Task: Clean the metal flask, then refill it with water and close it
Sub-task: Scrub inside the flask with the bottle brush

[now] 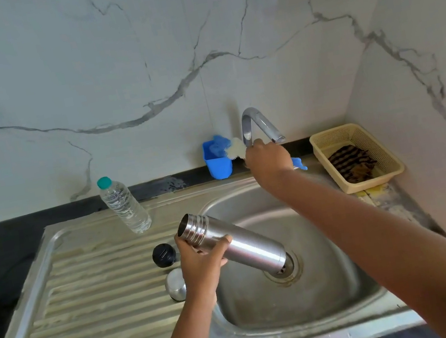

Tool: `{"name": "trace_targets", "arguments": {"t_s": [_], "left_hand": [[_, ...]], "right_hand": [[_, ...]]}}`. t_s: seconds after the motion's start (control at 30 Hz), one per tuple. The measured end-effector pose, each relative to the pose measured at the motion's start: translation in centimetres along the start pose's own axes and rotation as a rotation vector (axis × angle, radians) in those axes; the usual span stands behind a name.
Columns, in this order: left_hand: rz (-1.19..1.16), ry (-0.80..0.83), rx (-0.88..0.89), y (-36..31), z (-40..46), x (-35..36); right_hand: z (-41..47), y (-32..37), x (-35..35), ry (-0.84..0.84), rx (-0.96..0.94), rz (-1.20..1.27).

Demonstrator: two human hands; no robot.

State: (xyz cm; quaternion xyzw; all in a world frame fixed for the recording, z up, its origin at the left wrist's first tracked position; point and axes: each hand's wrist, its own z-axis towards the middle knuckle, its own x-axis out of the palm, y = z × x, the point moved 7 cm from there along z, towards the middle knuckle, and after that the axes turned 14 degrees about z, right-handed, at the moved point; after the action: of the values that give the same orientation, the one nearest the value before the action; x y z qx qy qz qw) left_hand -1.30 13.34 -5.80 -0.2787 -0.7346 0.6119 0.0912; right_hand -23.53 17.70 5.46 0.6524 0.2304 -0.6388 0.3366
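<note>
Head view: no readable brand or label on anything. Metal flask (233,243), open and uncapped, tilted over the sink (321,294) basin, base down near the drain, mouth up-left. Left hand (202,261) grips it just below the threaded neck. Right hand (267,158) is at the tap (257,125) behind the sink, curled around a bottle brush (237,148). Black stopper (164,255) and steel cap (176,285) sit on the sink's drainboard, just left of the left hand. Water bottle (123,204) stands at the drainboard's back.
</note>
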Motion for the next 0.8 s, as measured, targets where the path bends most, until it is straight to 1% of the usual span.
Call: {"name": "trace_targets", "arguments": {"t_s": [0.1,0.2,0.43,0.57,0.67,0.8], "left_hand": [[-0.061,-0.029,-0.012,-0.2,0.1,-0.6],[-0.104,-0.05,0.001,-0.7,0.2,-1.0],[-0.041,-0.036,0.019,-0.9,0.2,-0.5],[-0.031,-0.058,0.003,-0.2,0.0,-0.2],[0.04,-0.099,0.013,0.0,0.0,-0.5],[0.089,-0.089,0.033,-0.2,0.1,-0.3]], "right_hand": [[-1.8,-0.8,0.5,-0.042,0.033,0.055],[-3.3,-1.9,1.1,-0.047,0.067,0.086],[-4.9,-2.8,2.0,-0.063,0.057,0.143],[-5.3,-3.0,2.6,-0.028,0.08,0.193],[-5.6,-3.2,3.0,-0.013,0.084,0.223],[-5.6,-3.7,3.2,-0.018,0.105,0.259]]}}
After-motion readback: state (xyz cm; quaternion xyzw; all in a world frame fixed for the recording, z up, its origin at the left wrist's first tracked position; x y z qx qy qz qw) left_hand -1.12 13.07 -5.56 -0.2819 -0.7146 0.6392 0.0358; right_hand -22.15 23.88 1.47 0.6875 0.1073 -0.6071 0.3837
